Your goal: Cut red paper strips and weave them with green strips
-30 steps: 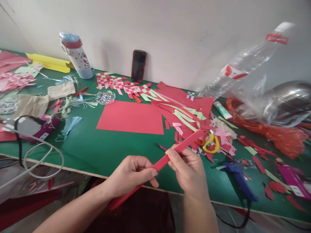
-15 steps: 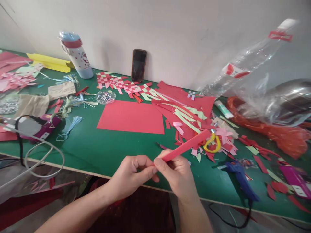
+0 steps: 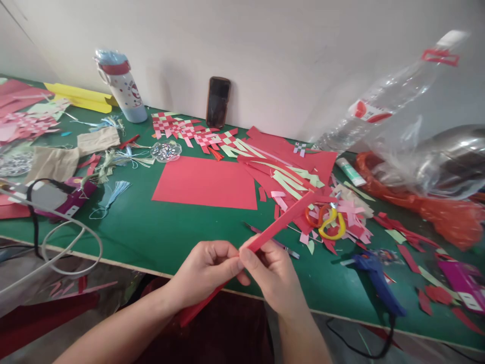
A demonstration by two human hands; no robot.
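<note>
A long red paper strip (image 3: pixel 282 222) runs diagonally through both hands above the table's front edge. My left hand (image 3: pixel 212 268) pinches it between thumb and fingers. Right beside it, my right hand (image 3: pixel 275 275) is closed on the same strip, thumb on top. One end points up to the right over the paper scraps; the other hangs below my left hand. Beyond the hands lies a flat red paper sheet (image 3: pixel 206 182). A craft knife (image 3: pixel 291 251) lies partly hidden behind my right hand. Scissors with a yellow and an orange handle (image 3: pixel 333 227) rest among the scraps.
A blue glue gun (image 3: pixel 375 283) with a cord lies at the right front. Paper strips and woven pieces (image 3: pixel 189 130) spread along the back. A phone (image 3: pixel 218 101) and a drinking bottle (image 3: pixel 125 91) stand by the wall. Tassels (image 3: pixel 113 194) and a white cable (image 3: pixel 71 268) are left.
The red strip has slid down to the left through my hands, so its lower end now shows below my left hand. More of the scissors and craft knife is uncovered.
</note>
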